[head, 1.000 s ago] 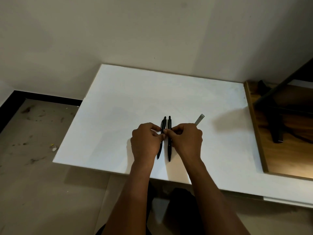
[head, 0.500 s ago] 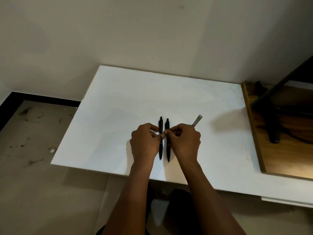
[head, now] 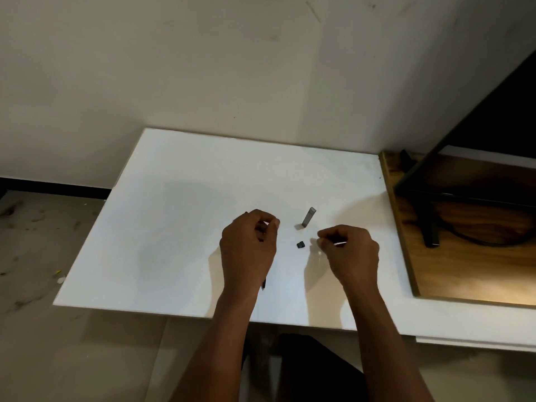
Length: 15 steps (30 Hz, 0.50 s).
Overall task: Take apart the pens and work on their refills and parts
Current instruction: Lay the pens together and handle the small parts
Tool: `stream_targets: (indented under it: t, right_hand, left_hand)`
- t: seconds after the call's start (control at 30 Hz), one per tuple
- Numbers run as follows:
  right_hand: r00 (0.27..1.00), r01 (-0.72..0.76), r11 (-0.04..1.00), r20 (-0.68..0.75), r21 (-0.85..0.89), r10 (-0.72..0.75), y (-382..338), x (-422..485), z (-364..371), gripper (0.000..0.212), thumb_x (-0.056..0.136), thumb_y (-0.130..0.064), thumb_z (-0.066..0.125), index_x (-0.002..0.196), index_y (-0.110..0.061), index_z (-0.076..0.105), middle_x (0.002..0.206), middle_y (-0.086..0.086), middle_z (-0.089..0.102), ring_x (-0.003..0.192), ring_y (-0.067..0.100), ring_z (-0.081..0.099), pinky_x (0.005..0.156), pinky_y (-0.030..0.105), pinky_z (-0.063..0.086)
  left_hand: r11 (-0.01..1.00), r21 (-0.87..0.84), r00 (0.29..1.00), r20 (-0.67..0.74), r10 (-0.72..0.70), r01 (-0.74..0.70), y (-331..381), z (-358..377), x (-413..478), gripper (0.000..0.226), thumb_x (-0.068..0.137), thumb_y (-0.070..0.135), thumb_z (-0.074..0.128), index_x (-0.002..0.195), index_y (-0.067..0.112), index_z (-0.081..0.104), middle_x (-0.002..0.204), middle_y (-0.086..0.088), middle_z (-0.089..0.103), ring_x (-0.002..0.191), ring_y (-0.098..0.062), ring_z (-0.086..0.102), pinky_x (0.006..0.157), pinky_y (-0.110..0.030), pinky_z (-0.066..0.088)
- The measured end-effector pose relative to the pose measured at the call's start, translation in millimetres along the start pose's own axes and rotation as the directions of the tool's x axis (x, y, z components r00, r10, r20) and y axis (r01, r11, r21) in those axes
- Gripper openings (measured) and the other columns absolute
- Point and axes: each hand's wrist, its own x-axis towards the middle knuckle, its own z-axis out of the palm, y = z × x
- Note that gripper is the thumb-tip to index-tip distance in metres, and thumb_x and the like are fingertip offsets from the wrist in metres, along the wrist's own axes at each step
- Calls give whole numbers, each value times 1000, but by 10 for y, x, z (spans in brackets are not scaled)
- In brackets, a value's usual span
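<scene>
My left hand is closed around a black pen; only its tip shows below the palm, and a dark bit shows between the fingers. My right hand pinches a thin pale refill-like rod that pokes out between thumb and fingers. A small black pen part lies on the white board between the two hands. A short grey tube lies just beyond it. The second pen is hidden from view.
The white board ends at a front edge close to my forearms, with floor to the left. A wooden surface with a black metal frame and a cable borders the board on the right. A wall rises behind.
Both hands were pinching two black pens lying side by side on the board. Now the hands have drawn apart, the pens no longer lie there, and a small black part rests between the hands.
</scene>
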Motion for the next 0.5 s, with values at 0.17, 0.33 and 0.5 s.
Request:
stream_targets:
  t: [0.17, 0.33, 0.5]
  right_hand:
    - [978, 123, 988, 180, -90, -106, 54, -30, 134, 17, 82, -16, 79, 96, -26, 81, 89, -9, 73, 77, 5, 65, 65, 14, 42]
    - [973, 183, 976, 165, -116, -163, 76, 18, 215, 10, 83, -23, 80, 91, -28, 81, 81, -12, 68, 68, 2, 56, 59, 9, 35]
    - [968, 194, 975, 184, -108, -172, 73, 47, 234, 11, 82, -23, 80, 92, -27, 81, 81, -10, 66, 73, 9, 62, 61, 19, 41]
  left_hand:
    - [995, -78, 993, 96, 63, -56, 44, 266, 12, 29, 86, 26, 77, 114, 19, 73, 102, 5, 74, 91, -13, 66, 87, -39, 55]
    - [992, -90, 970, 220, 103, -84, 16, 390, 121, 52, 84, 32, 79, 133, 31, 62, 128, 11, 65, 110, -6, 59, 89, 6, 25]
    - [981, -170, 951, 277, 140, -95, 46, 457, 207, 41, 85, 25, 79, 124, 33, 68, 118, 18, 65, 113, -6, 57, 89, -1, 37]
